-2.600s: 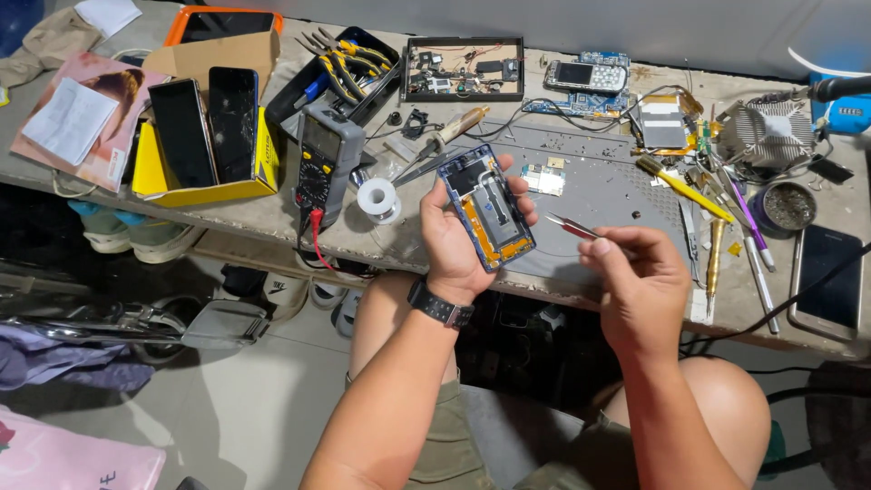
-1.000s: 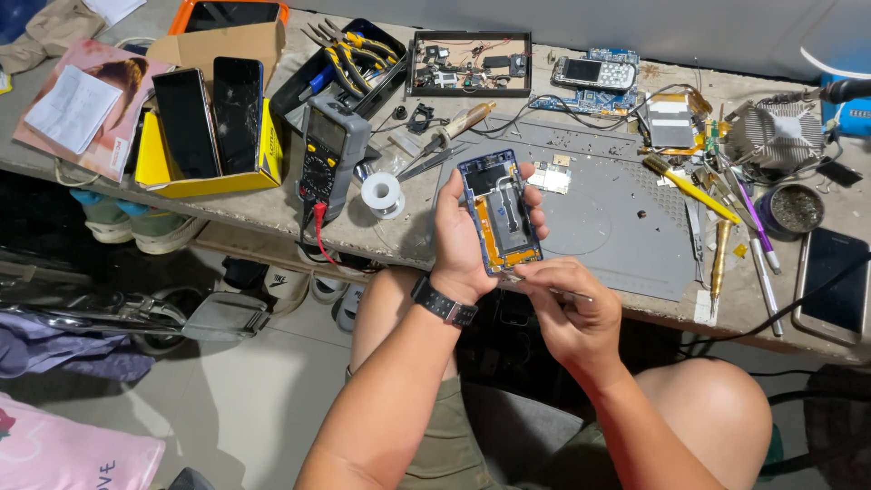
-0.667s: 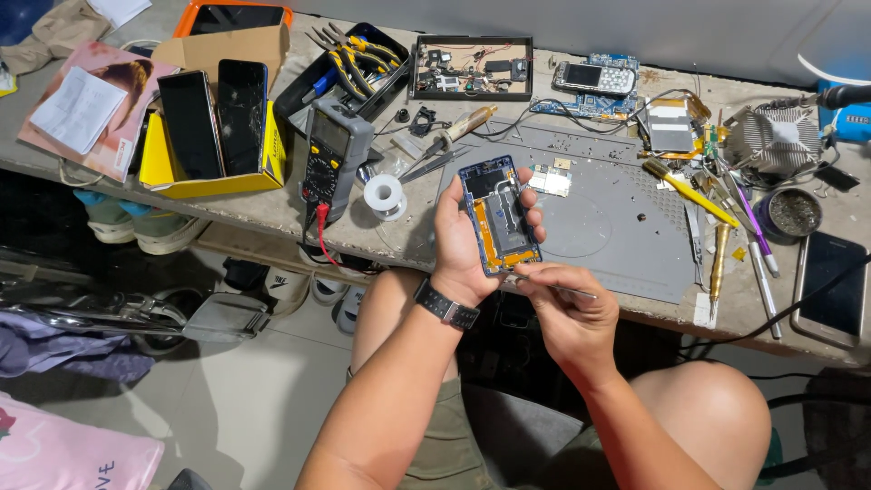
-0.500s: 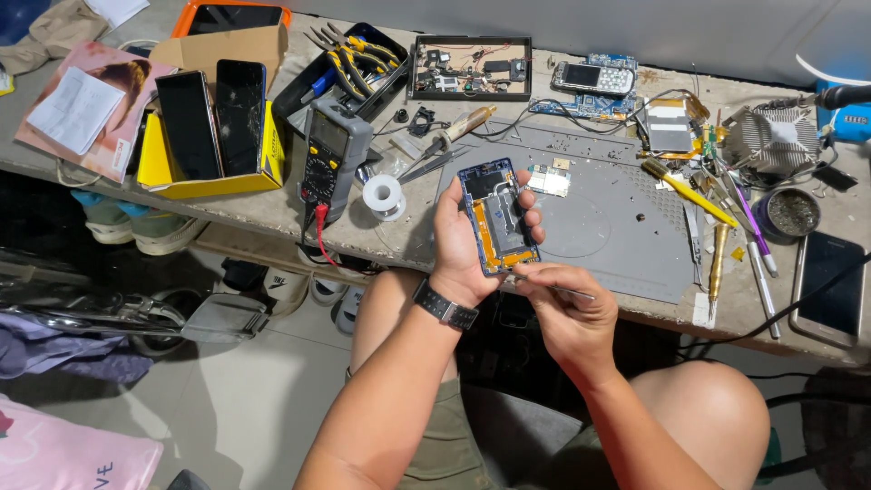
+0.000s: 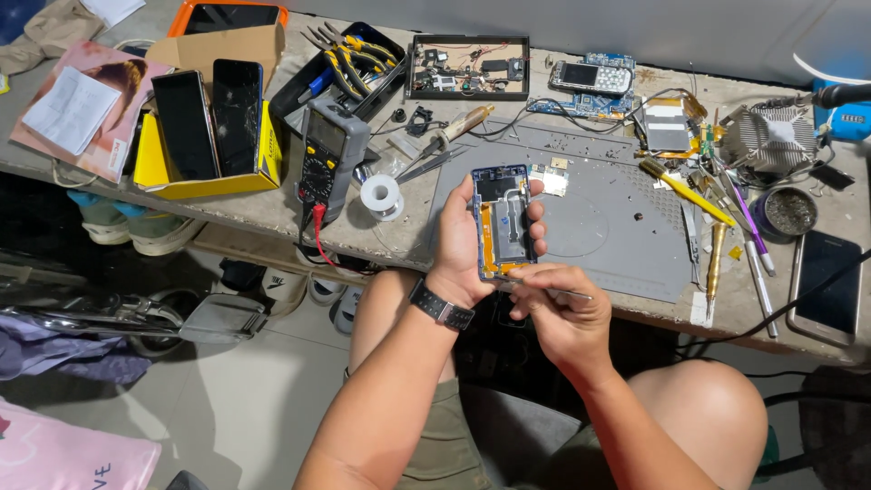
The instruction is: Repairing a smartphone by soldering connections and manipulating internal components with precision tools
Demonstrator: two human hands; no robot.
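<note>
The right hand [image 5: 564, 318], pinching tweezers [image 5: 552, 289], has closed onto the opened phone's [image 5: 502, 220] lower edge; the left hand [image 5: 461, 249] grips it.

Worn grey concrete surface [image 5: 272, 213], pale tiled floor [image 5: 245, 408] below (shoes [image 5: 136, 231] underneath, perhaps on a shelf), plain grey wall [image 5: 635, 27] behind

Opened smartphone [image 5: 503, 220]: back cover off, blue frame, dark upper section, orange-yellow strip down left side, silvery metal parts at centre. Held upright, slightly tilted, in left hand's grip, above front edge of counter. Thin metal tweezers [image 5: 553, 289]: slim, silver, pinched in right hand, lying roughly level, tip at phone's lower edge.
</note>
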